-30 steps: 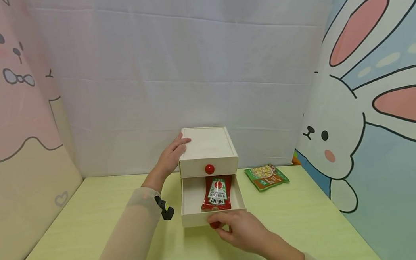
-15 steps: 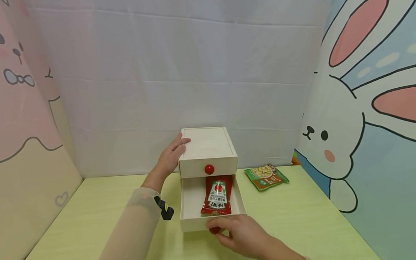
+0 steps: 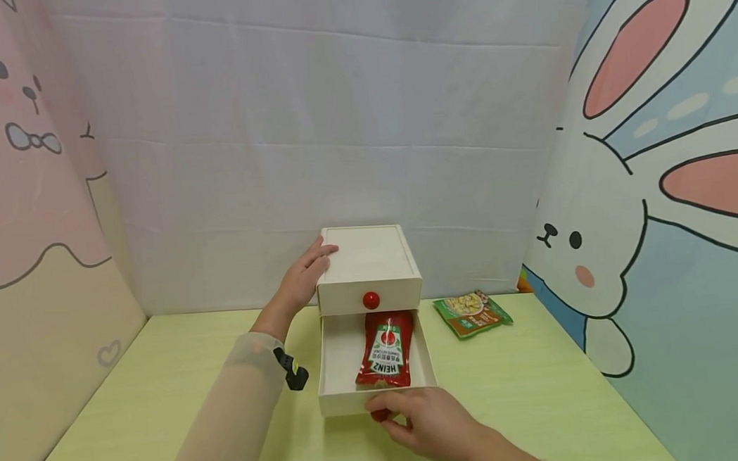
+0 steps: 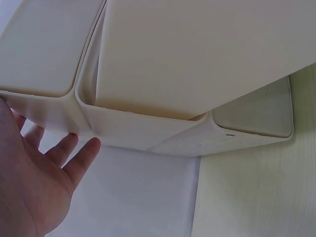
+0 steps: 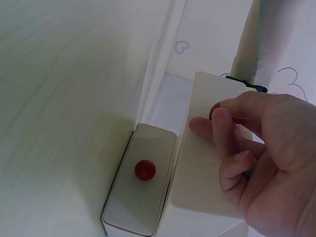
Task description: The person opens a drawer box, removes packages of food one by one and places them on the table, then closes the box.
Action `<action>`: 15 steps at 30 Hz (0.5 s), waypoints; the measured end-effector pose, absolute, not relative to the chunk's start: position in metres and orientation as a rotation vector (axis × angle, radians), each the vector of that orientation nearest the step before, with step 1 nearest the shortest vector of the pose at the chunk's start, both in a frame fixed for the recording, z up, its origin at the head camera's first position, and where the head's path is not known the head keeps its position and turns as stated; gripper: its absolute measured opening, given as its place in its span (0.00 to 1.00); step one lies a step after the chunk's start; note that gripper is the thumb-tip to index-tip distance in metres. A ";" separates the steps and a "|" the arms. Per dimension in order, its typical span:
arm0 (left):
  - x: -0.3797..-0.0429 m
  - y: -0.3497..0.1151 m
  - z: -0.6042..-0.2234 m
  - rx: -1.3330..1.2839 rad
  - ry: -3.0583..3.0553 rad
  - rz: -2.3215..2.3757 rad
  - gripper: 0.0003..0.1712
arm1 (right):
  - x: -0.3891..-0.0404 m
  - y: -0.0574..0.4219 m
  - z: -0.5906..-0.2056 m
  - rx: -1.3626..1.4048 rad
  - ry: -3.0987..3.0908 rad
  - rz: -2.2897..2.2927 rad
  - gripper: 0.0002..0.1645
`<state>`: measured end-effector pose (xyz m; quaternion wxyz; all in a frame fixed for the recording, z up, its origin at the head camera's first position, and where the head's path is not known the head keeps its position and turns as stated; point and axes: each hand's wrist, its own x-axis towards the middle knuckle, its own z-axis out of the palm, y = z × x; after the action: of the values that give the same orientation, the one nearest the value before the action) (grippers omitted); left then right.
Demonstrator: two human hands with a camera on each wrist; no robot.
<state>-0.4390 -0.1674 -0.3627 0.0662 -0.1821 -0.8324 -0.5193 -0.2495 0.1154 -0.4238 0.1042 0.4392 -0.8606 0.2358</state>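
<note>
A white drawer cabinet (image 3: pixel 367 253) stands by the back curtain, with one drawer (image 3: pixel 340 363) pulled out under the top one. Inside that drawer lies a red Heinz ketchup pouch (image 3: pixel 386 353), its far end hidden beneath the top drawer. My right hand (image 3: pixel 434 425) pinches the drawer's round red knob (image 3: pixel 379 414) between thumb and fingers. On the cabinet's upper left edge rests my left hand (image 3: pixel 301 280), with fingers extended. The left wrist view shows those fingers (image 4: pixel 81 160) against the cabinet's side, beside the pulled-out drawer (image 4: pixel 197 54).
Right of the cabinet, a green and orange food packet (image 3: pixel 473 313) lies on the pale green table (image 3: pixel 195 396). The top drawer's red knob (image 3: pixel 371 300) faces forward. In the right wrist view, a lower drawer (image 5: pixel 153 207) with its own red knob (image 5: pixel 145 170) is closed.
The drawer has slid farther out toward me, carrying the ketchup pouch, as my right hand drew back with the knob. My left hand has stayed in place on the cabinet.
</note>
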 end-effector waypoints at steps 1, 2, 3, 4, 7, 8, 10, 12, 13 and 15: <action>-0.439 -0.168 -0.363 -0.550 -2.511 -1.563 0.31 | -0.249 0.116 -0.424 1.296 -2.540 0.694 0.16; -0.440 -0.168 -0.363 -0.551 -2.512 -1.561 0.31 | -0.249 0.116 -0.424 1.296 -2.545 0.693 0.16; -0.440 -0.168 -0.363 -0.551 -2.513 -1.559 0.31 | -0.248 0.116 -0.423 1.297 -2.546 0.692 0.16; -0.440 -0.168 -0.363 -0.552 -2.514 -1.557 0.31 | -0.248 0.116 -0.424 1.299 -2.546 0.689 0.16; -0.441 -0.168 -0.364 -0.550 -2.514 -1.556 0.31 | -0.247 0.116 -0.424 1.304 -2.542 0.680 0.16; -0.441 -0.168 -0.364 -0.549 -2.514 -1.556 0.31 | -0.246 0.116 -0.424 1.305 -2.545 0.680 0.16; -0.441 -0.168 -0.364 -0.548 -2.513 -1.558 0.31 | -0.246 0.116 -0.424 1.305 -2.549 0.680 0.16; -0.441 -0.168 -0.364 -0.547 -2.512 -1.562 0.30 | -0.245 0.116 -0.424 1.302 -2.559 0.683 0.16; -0.441 -0.168 -0.364 -0.547 -2.512 -1.564 0.30 | -0.245 0.116 -0.424 1.301 -2.564 0.685 0.15; -0.441 -0.168 -0.364 -0.547 -2.512 -1.566 0.30 | -0.244 0.116 -0.424 1.302 -2.567 0.685 0.15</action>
<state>-0.4411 -0.1677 -0.3637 0.0657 -0.1814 -0.8326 -0.5192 -0.2441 0.1163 -0.4245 0.0913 0.4384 -0.8639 0.2307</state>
